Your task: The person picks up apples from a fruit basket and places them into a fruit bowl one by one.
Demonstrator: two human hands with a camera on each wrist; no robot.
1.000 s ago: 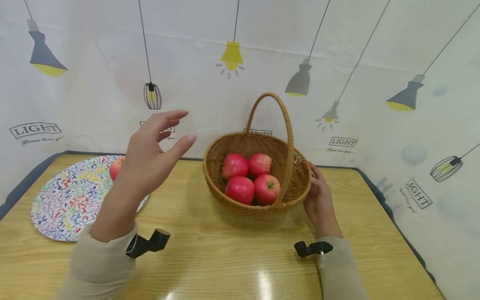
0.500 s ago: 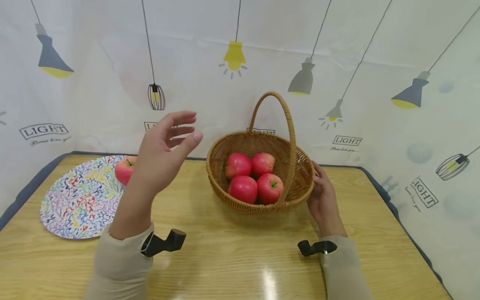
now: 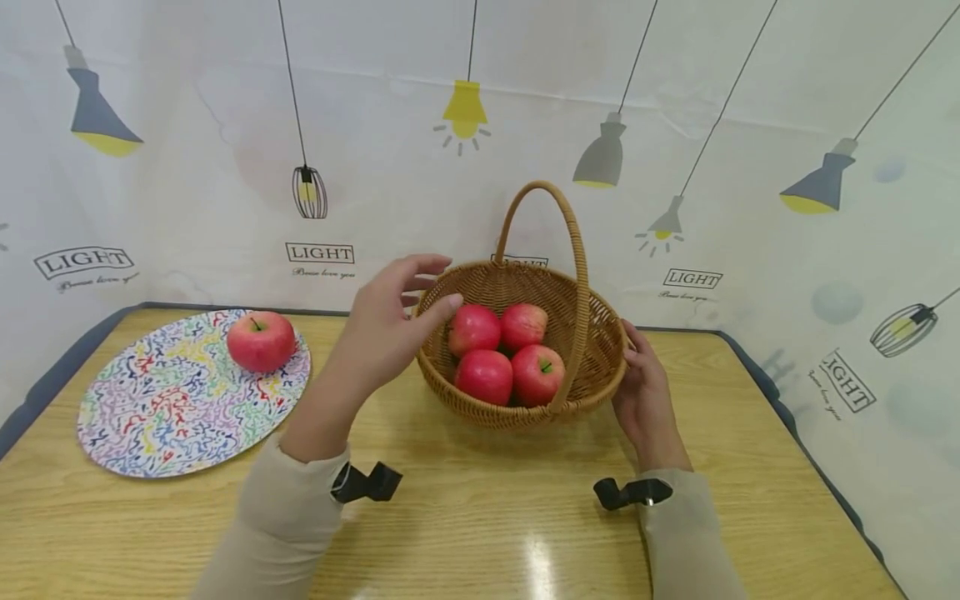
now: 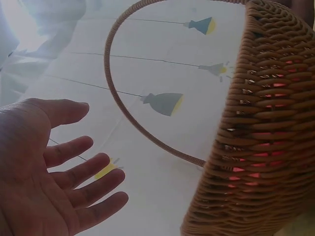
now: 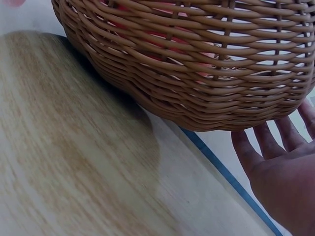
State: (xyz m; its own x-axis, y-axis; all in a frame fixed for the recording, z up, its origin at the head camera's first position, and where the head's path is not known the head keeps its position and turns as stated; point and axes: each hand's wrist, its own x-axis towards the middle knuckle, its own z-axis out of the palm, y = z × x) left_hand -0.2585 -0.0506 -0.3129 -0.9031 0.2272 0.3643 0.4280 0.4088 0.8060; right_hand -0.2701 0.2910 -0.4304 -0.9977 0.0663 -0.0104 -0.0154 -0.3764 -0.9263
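A brown wicker basket [image 3: 480, 415] with a tall arched handle holds several red apples [image 3: 483, 377]. At its left rim is my left hand [image 3: 378, 333], fingers and thumb spread and nothing between them. A gap shows between that hand [image 4: 64, 172] and the basket wall [image 4: 251, 137] in the left wrist view. My right hand [image 3: 647, 396] rests on the basket's right side. Its fingers reach the woven wall in the right wrist view, fairly straight, with the hand [image 5: 283, 174] below and beside it. Another red apple [image 3: 261, 342] sits on a multicoloured round mat [image 3: 161, 417] at left.
The wooden table [image 3: 465, 517] carries the basket and the mat. A pale wall covering [image 3: 390, 150] printed with hanging lamps stands close behind the basket and along both sides. Dark edging [image 3: 780, 425] runs along the table's border.
My left hand has moved right and slightly down from beside the mat to the basket's left rim, uncovering the apple on the mat. My right hand and the basket stay in place.
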